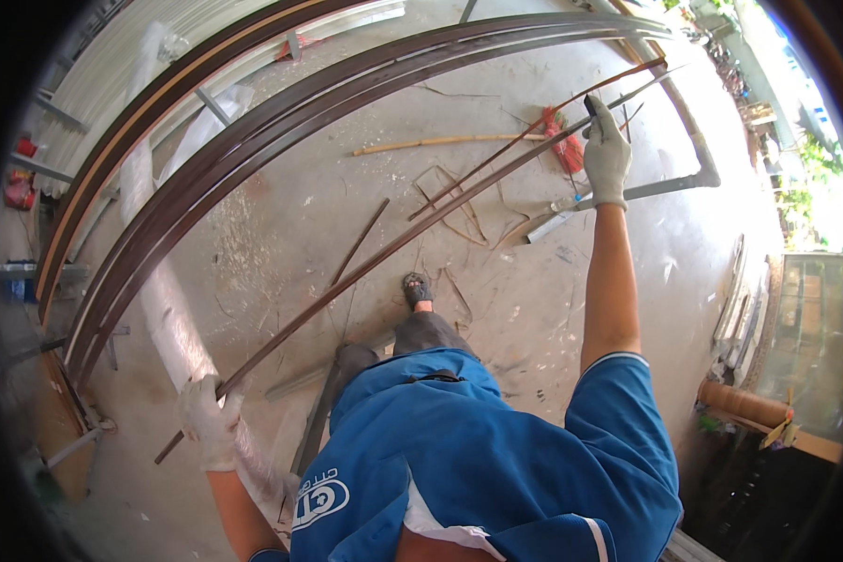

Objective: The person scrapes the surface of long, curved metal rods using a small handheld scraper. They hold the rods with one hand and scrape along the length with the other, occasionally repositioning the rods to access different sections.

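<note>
A long, thin brown strip (389,249) runs slantwise in front of me, from low on the left to far on the right. My left hand (212,421), in a pale work glove, is closed around it near its lower end, and a short piece sticks out past the fingers. Farther along, my gloved right hand (608,161) grips the same strip with the arm stretched out. A small dark piece (590,105) shows at the right fingertips; its kind I cannot make out. Beyond the strip, several long dark brown profiles (347,77) lie side by side on a support.
Plastic-wrapped lengths (170,309) pass below the profiles at left. A grey metal leg (670,185) stands at right, near a red net-like bundle (562,140). Thin offcuts and a bamboo-like stick (440,144) litter the concrete floor. A brown roll (745,403) is at far right.
</note>
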